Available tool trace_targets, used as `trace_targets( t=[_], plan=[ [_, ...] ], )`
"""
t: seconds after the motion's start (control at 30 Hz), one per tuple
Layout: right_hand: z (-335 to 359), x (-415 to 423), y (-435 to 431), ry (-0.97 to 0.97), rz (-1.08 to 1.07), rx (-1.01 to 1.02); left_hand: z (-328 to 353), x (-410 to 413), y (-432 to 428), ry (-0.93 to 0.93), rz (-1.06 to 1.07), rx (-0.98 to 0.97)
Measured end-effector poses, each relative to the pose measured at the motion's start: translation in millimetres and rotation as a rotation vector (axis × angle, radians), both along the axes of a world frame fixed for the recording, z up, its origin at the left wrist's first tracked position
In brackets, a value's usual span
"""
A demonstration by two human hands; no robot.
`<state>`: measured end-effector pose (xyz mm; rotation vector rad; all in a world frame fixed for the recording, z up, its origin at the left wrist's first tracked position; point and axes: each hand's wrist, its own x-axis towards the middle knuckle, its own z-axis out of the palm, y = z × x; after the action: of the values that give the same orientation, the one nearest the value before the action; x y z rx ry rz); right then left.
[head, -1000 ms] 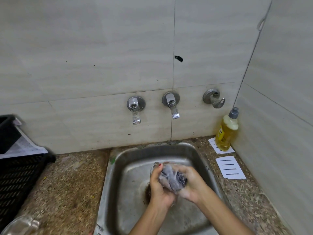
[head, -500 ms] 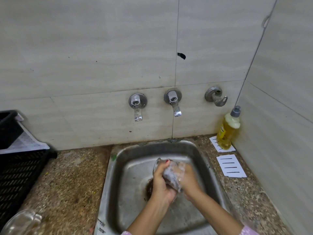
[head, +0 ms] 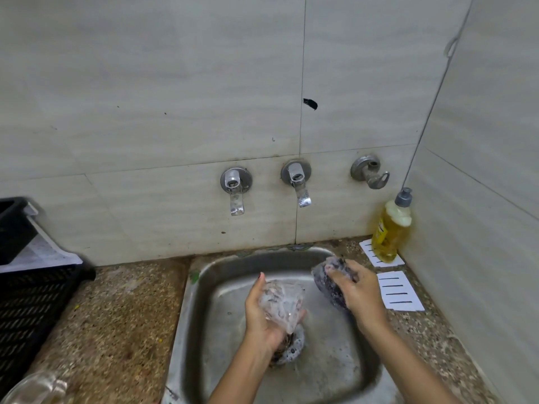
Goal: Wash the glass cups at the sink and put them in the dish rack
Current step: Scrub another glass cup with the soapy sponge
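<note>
Starting at far left: the black slatted dish rack (head: 32, 301) stands on the speckled stone counter (head: 122, 316), against the tiled wall. A smaller black tray (head: 11, 225) sits on papers on top of it. In the lower left corner a second glass cup (head: 35, 387) shows at the frame edge in front of the rack. It is too blurred to tell how it lies.

The steel sink (head: 201, 287) is set into the counter. On the wall above it are the left tap (head: 234, 189) and the middle tap (head: 297, 183), with a bare valve fitting (head: 369, 172) to their right.

My left hand (head: 262, 319) is over the middle of the basin, above the sudsy drain (head: 294, 348). Palm up, fingers and thumb curled round the soapy glass cup (head: 281, 304). The cup is tilted, its wider end pointing away from me toward the back wall, and foam coats it.

My right hand (head: 360, 291) is near the sink's right rear corner, apart from the cup. Its fingers are clenched on a dark scrubber (head: 328, 282) streaked with foam. The scrubber does not touch the cup.

Far right: a yellow soap bottle (head: 392, 231) stands upright in the wall corner on a white slotted card (head: 369, 253). Another slotted card (head: 401, 291) lies nearer me, between the sink rim and the right wall.
</note>
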<state>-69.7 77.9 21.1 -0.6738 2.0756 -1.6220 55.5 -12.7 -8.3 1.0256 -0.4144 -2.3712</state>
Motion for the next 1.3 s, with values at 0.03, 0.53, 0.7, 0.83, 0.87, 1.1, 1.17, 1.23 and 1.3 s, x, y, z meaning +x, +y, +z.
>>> trace_targets(
  t=[0.03, 0.53, 0.7, 0.83, 0.87, 1.1, 1.17, 1.23, 1.3],
  plan=[
    [1.1, 8.7, 0.8, 0.097, -0.005, -0.059, 0.8, -1.1, 0.9, -0.001, -0.013, -0.004],
    [-3.2, 43.2, -11.2, 0.625, 0.325, 0.216, 8.3, -8.6, 11.8, -0.052, -0.075, -0.228],
    [-4.3, 48.8, -4.3, 0.913, 0.414, 0.078, 8.5, -10.9, 6.3, -0.029, -0.020, -0.232],
    [0.2, 34.3, -7.6, 0.584, 0.370, -0.008, 8.9, -11.2, 11.1, 0.044, -0.112, -0.260],
    [0.9, 32.4, -8.4, 0.522, 0.352, 0.008, 13.0, -10.9, 12.0, 0.039, -0.128, -0.278],
    [-1.3, 45.7, -7.5, 0.876, 0.523, -0.039, 13.1, -12.0, 6.6, 0.019, -0.088, -0.287],
    [2.2, 37.0, -10.3, 0.662, 0.457, -0.019, 14.0, -9.5, 10.7, 0.046, -0.127, -0.309],
    [2.0, 28.9, -12.0, 0.518, 0.445, -0.011, 17.1, -7.2, 12.1, 0.066, -0.151, -0.306],
    [7.5, 34.1, -12.5, 0.531, 0.456, -0.027, 19.4, -5.3, 7.4, 0.061, -0.122, -0.309]
  ],
)
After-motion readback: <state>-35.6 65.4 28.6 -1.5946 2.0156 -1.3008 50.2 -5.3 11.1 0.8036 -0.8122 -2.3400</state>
